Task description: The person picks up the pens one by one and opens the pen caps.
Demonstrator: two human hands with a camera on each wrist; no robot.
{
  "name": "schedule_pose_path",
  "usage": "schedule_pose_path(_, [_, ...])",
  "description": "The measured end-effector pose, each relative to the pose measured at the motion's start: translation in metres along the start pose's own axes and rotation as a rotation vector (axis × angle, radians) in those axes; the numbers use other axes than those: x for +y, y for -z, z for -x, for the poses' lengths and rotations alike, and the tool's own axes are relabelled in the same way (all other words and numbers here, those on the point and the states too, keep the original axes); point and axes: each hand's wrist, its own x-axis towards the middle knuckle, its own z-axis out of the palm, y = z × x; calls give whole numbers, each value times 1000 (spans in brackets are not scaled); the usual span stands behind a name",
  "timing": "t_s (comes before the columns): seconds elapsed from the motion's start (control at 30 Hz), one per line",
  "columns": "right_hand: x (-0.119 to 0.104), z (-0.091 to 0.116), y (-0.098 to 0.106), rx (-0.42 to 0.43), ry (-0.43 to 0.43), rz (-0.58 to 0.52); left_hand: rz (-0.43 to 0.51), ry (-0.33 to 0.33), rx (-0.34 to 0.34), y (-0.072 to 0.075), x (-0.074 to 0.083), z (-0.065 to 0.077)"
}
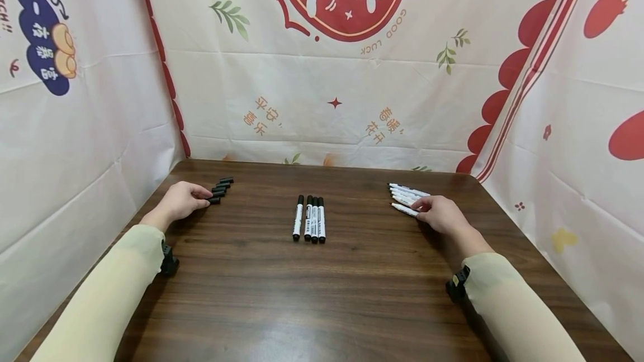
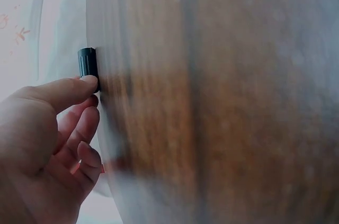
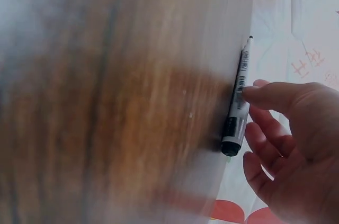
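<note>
At the table's left, my left hand (image 1: pixel 181 201) pinches a black marker cap (image 2: pixel 87 60) between thumb and forefinger, with the other fingers loosely curled below. More black caps (image 1: pixel 223 185) lie in a slanting row just beyond it. Over on the right, my right hand (image 1: pixel 444 214) has its thumb and fingertips on a white uncapped marker (image 3: pixel 241 73), pinching it at the middle of the barrel. The bare tip points away from the palm. Several other white markers (image 1: pixel 410 190) lie side by side just behind that one, partly hidden by the fingers.
Midway between the hands, a capped black-and-white marker (image 1: pixel 298 218) lies slightly apart from three more capped markers (image 1: pixel 315 219) set close together. The brown wooden table (image 1: pixel 282 289) is bordered by printed cloth walls (image 1: pixel 312 82) at the back and both sides.
</note>
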Motion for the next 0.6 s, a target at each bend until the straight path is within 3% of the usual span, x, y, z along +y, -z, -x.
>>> schedule_pose_path(0.6, [4,-6,-1,1,-75,21,43,51,59,-2,-1,-1])
